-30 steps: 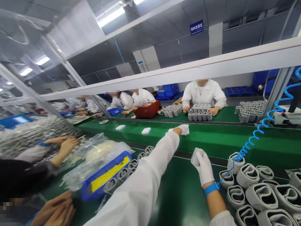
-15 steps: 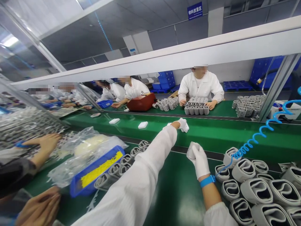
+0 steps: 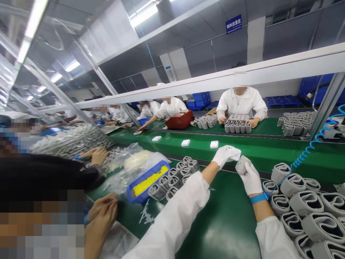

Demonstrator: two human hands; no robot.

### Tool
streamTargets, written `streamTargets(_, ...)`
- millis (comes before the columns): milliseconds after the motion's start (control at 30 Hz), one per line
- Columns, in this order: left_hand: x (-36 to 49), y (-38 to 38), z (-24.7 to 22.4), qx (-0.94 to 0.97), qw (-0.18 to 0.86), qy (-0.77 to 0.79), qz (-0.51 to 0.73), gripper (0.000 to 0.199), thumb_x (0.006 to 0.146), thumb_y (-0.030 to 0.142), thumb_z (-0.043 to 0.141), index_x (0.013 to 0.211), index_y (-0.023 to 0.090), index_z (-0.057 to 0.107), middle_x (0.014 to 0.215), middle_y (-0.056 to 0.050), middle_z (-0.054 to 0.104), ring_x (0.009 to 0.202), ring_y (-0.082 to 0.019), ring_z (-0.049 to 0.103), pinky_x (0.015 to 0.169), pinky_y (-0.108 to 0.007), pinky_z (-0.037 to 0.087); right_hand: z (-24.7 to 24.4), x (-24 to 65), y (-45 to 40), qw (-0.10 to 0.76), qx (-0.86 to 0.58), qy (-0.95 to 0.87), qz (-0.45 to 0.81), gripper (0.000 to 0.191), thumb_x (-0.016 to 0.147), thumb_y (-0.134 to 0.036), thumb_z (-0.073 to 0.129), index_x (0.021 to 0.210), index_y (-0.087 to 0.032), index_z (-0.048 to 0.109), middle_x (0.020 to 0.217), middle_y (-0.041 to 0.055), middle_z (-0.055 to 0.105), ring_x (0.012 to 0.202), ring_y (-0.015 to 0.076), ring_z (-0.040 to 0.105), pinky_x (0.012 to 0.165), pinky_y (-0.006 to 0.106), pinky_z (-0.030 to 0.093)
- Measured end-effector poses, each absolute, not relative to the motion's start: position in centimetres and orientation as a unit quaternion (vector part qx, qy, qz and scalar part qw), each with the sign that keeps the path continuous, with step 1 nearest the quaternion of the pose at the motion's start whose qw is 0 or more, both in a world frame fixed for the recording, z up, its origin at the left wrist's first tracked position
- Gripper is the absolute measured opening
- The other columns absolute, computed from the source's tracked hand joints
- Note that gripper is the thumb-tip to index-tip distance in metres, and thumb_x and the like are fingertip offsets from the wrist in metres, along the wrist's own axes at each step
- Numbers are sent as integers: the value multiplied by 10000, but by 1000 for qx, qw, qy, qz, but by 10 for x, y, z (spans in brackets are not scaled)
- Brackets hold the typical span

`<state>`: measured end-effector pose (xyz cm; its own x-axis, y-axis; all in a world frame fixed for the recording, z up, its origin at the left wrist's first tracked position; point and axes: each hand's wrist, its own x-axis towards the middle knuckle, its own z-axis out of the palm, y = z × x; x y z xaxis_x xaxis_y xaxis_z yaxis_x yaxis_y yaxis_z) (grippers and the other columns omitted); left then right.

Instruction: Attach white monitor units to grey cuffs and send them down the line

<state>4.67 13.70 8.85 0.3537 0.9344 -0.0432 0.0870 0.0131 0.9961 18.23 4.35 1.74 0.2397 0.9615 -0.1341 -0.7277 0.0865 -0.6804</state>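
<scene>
My left hand (image 3: 224, 157), in a white glove, grips a flat white plastic piece with small dark marks (image 3: 236, 154) over the near edge of the conveyor belt. Close beside it on the right, my gloved right hand (image 3: 251, 177) holds a rolled grey cuff (image 3: 242, 164) between thumb and fingers. The two held things are very near each other; whether they touch I cannot tell. A blue band (image 3: 259, 198) circles my right wrist. On the green belt (image 3: 199, 153) lie similar white pieces (image 3: 214, 144), spaced in a row.
Many rolled grey cuffs (image 3: 306, 202) stand at the right, under a coiled blue cord (image 3: 304, 154). Left of my arm are more cuffs (image 3: 172, 181), a blue tray (image 3: 129, 194) of yellow bits and a clear bag (image 3: 159, 158). A co-worker's hands (image 3: 104, 212) are at the left.
My left hand has drawn back from over the belt with the white piece, towards the cuff in my right hand. The view has turned left, uncovering another white piece on the belt.
</scene>
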Motion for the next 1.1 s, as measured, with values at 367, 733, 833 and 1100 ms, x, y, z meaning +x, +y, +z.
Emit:
streamTargets(367, 13, 29, 50, 277, 783, 194, 521, 734, 957, 534, 757, 1581, 228, 520, 1522, -178, 621, 1457, -279, 570, 1253, -425, 425, 29, 171, -9, 617, -331, -265, 663, 594, 811, -475, 911, 1339, -256, 750, 1513, 89, 677, 1438, 335, 596, 1129, 476, 564)
streamTargets(733, 10, 17, 31, 256, 738, 233, 579, 825, 870, 732, 756, 1493, 205, 631, 1514, -184, 637, 1466, -345, 557, 1250, -478, 426, 28, 171, -16, 574, -370, -277, 676, 544, 830, -494, 895, 1317, -284, 769, 1501, 93, 686, 1438, 343, 592, 1140, 501, 543)
streamTargets(833, 12, 12, 27, 303, 706, 261, 584, 766, 868, 691, 788, 1451, 208, 673, 1527, -176, 632, 1507, -351, 520, 1301, -484, 360, 27, 169, -16, 576, -373, -289, 667, 549, 840, -491, 887, 1330, -276, 764, 1504, 99, 684, 1448, 340, 581, 1166, 485, 519)
streamTargets(1100, 11, -2, 34, 408, 649, 316, 560, 731, 931, 721, 681, 1511, 277, 643, 1628, -116, 545, 1565, -331, 445, 1326, -451, 323, 35, 162, -18, 587, -382, -298, 649, 603, 826, -496, 894, 1350, -237, 748, 1491, 137, 687, 1428, 362, 594, 1207, 522, 470)
